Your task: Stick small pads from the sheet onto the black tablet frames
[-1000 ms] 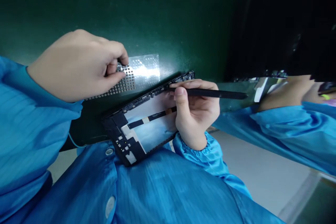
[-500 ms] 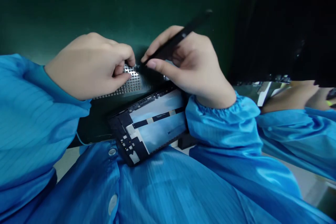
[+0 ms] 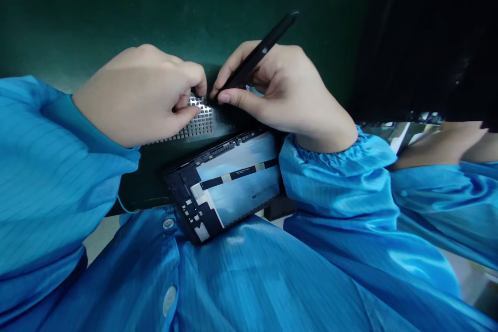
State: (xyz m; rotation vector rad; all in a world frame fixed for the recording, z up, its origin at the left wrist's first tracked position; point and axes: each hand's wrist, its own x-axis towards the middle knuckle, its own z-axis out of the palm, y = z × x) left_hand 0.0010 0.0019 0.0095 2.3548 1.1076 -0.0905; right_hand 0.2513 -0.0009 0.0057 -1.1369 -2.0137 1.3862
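A clear sheet of small silver square stickers (image 3: 202, 123) lies on the green surface, partly under my left hand (image 3: 142, 96). My left hand is closed, its thumb and curled forefinger at the sheet's upper part. Black tweezers (image 3: 254, 59) slant up and rightward in the closed fingers of my right hand (image 3: 290, 88), held like a pen. Their tips point down by the sheet's right edge, close to my left fingertips, and are hidden. Below both hands, an opened phone body (image 3: 237, 199) leans at the table edge against my blue smock, showing a pale panel and a dark flex strip.
The dark green table mat (image 3: 167, 5) stretches ahead. A black sheet or cover (image 3: 428, 46) hangs at the right. Beside me on the right are another person's forearm (image 3: 436, 145) and blue sleeve (image 3: 439, 192).
Both hands, the sheet and the phone body appear slightly farther right in view. The tweezers stand a little steeper, with their upper end shifted left. Both grips stay the same.
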